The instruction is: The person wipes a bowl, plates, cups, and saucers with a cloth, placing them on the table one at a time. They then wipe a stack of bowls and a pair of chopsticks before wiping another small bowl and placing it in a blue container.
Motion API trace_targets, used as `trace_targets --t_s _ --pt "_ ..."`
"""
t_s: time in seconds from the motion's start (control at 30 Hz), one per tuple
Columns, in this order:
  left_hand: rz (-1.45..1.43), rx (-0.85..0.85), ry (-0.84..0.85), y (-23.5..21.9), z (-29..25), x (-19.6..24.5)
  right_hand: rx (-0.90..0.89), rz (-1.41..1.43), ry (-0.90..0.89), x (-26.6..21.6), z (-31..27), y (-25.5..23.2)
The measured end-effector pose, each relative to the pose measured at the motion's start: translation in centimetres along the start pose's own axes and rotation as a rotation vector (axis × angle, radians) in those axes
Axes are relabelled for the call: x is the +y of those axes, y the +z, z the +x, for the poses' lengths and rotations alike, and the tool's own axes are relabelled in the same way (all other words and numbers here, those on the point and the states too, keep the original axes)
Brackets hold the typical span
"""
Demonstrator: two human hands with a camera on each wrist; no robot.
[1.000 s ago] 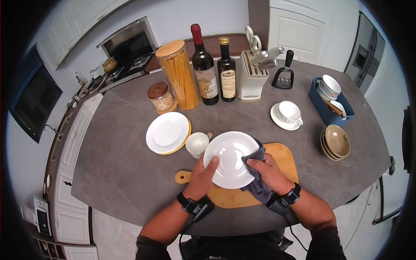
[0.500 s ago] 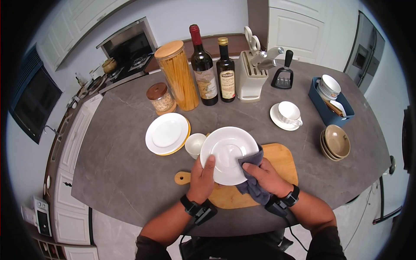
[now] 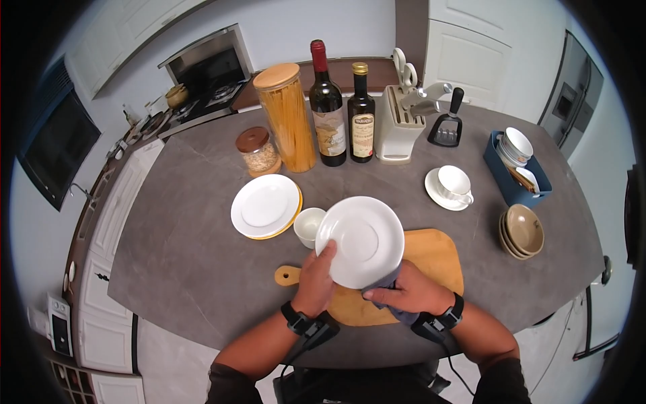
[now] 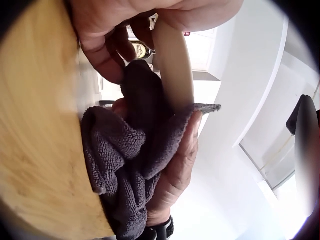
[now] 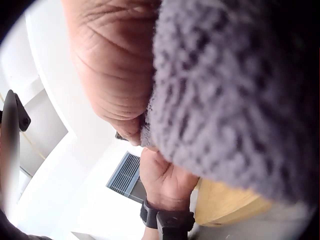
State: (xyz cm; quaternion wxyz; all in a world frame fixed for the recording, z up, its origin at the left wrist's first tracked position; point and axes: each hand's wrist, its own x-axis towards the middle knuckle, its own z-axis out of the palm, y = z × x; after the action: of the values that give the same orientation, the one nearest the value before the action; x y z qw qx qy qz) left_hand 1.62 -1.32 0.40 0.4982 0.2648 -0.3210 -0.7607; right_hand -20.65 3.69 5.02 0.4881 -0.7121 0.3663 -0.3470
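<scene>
The left hand (image 3: 315, 281) grips the white plate (image 3: 360, 241) at its near-left rim; the right hand (image 3: 408, 294) clutches a grey cloth (image 4: 132, 150) under the plate.

White plate (image 3: 361, 241) in left hand (image 3: 315, 281) – glossy glazed ceramic, smooth. Grey cloth (image 4: 131, 150) bunched in right hand (image 3: 409, 293) under plate rim – looped terry weave, rough, matt. Cutting board (image 3: 437, 256) beneath both hands – pale wood, smooth, satin grain. Countertop (image 3: 188, 256) around board – dark grey stone look, matt, faint veins. Small cup (image 3: 309, 225) just beyond left thumb – glossy white ceramic.
</scene>
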Motion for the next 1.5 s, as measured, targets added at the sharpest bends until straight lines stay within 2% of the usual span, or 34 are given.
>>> trace_targets --t_s 0.03,0.07,0.13,0.17,0.3,0.37,0.4,0.47,0.6,0.7,0.73,0.8,0.93,1.07,1.17,1.23,1.27,1.37,1.5 --pt "-0.006 0.005 -0.026 0.0 -0.1 -0.2 0.019 -0.135 -0.144 0.4 0.2 0.2" --pt "-0.015 0.01 -0.019 0.0 -0.2 -0.4 0.007 -0.14 -0.142 0.5 0.5 0.5" --pt "0.071 -0.054 -0.052 0.2 -0.4 -0.8 0.213 -0.327 -0.265 0.6 1.0 1.3" --pt "0.063 -0.049 -0.049 0.3 -0.5 -0.9 0.175 -0.423 -0.237 1.1 1.0 1.2" --pt "0.081 -0.064 0.019 0.6 -0.5 -1.0 0.183 -0.454 -0.185 0.6 1.1 1.3" --pt "0.083 -0.056 0.042 0.4 -0.4 -1.0 0.2 -0.013 -0.046 -0.5 1.0 1.4" --pt "0.1 -0.052 0.041 0.2 -0.3 -1.0 0.191 -0.015 -0.048 -0.7 0.9 1.1" --pt "0.111 -0.039 0.049 0.1 -0.3 -0.8 0.046 0.07 0.097 -0.9 0.5 -0.3" --pt "0.134 0.011 0.071 0.2 -0.3 -0.9 -0.03 0.159 0.132 -0.7 0.2 -1.6" --pt "0.175 0.021 0.085 0.0 -0.2 -1.1 0.345 0.139 0.014 1.8 0.0 -2.0" --pt "0.214 0.022 0.091 -0.1 -0.2 -1.2 0.337 0.136 0.013 2.0 0.1 -2.2" --pt "0.278 0.019 0.13 -0.4 0.0 -1.5 0.483 0.219 0.097 2.0 0.3 -2.4" --pt "0.419 -0.003 0.217 0.3 -0.2 -1.0 0.461 0.066 0.135 2.4 0.5 -1.7" --pt "0.428 -0.024 0.225 1.2 -0.4 -0.3 0.487 0.182 0.192 2.6 0.8 -1.5" --pt "0.419 -0.052 0.253 1.3 -0.5 0.0 0.555 0.232 0.122 3.1 1.4 -1.5" --pt "0.413 0.004 0.082 0.9 -0.6 0.0 0.65 0.313 0.151 4.2 1.4 -2.2" --pt "0.41 0.005 0.086 0.7 -0.6 -0.1 0.646 0.309 0.149 4.3 1.4 -2.7" --pt "0.461 -0.023 0.148 0.7 -0.6 -0.6 0.72 0.243 0.301 4.6 1.6 -5.0" --pt "0.564 -0.041 0.212 0.4 -0.6 -0.9 0.81 0.213 0.25 5.6 3.3 -6.6"
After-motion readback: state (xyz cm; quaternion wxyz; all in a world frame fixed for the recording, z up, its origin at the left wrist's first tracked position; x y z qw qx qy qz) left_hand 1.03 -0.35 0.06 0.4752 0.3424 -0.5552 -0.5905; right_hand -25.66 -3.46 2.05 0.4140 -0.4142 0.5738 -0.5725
